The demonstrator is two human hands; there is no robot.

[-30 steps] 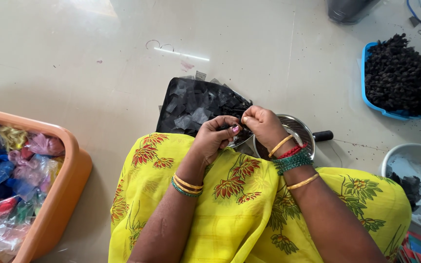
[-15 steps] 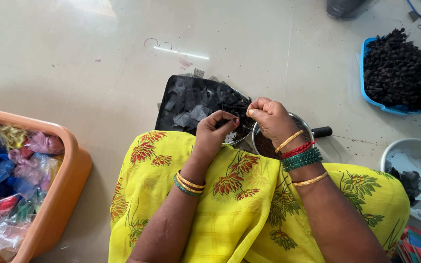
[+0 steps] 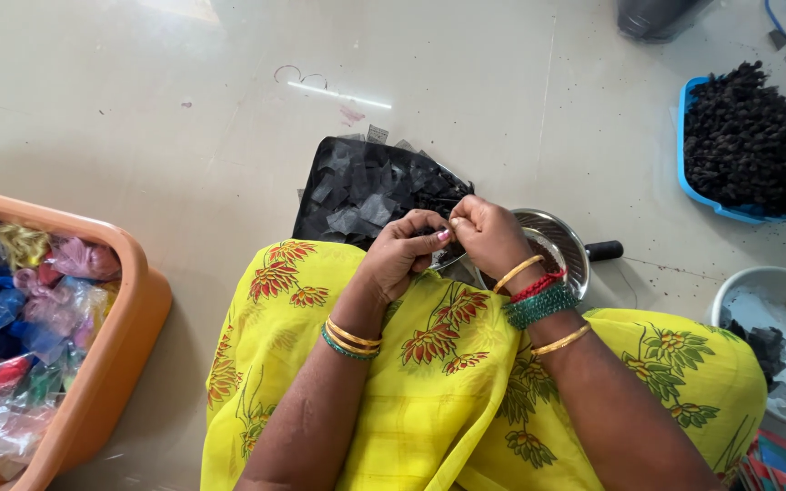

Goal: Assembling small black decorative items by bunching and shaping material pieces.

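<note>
A home workplace: tiled floor [image 3: 184, 164], orange tub [image 3: 129, 336], blue tray [image 3: 689, 173].

Hands meet at centre above lap: left hand [image 3: 402, 255] just left of right hand [image 3: 488, 236], fingertips touching. Pile of cut squares [image 3: 366, 186] on floor [image 3: 184, 136] directly ahead. Metal pan [image 3: 564, 238] under right hand. Tub [image 3: 111, 355] with bags far left. Tray [image 3: 693, 182] with heap far right; bowl [image 3: 730, 300] nearer, right.
</note>
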